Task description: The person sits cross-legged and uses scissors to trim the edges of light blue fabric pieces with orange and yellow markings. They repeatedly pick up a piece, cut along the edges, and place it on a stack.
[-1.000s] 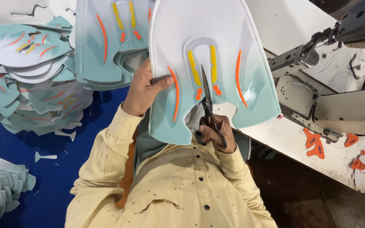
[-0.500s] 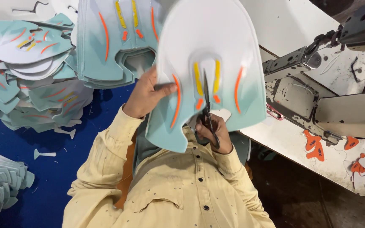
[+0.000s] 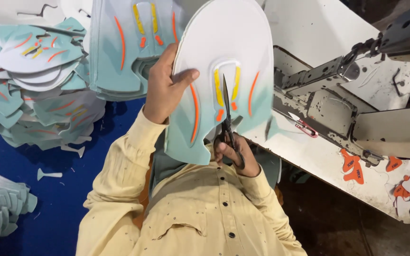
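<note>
Left hand [image 3: 164, 87] fingers clamped on edge of white-and-teal foam shoe-upper panel [image 3: 228, 57]. Right hand [image 3: 236, 154] fingers curled through black scissors [image 3: 226, 114], blades against panel's cutout.

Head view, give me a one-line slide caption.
Left hand holds a white-and-teal shoe panel while right hand runs black scissors up it.

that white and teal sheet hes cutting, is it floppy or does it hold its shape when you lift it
Probably semi-stiff: the sheet stands upright held only at one edge by the left hand, barely drooping. Likely light, since one hand carries it while the right hand works scissors into it. The pile drapes and curls, so it should flex, not crack.
</note>
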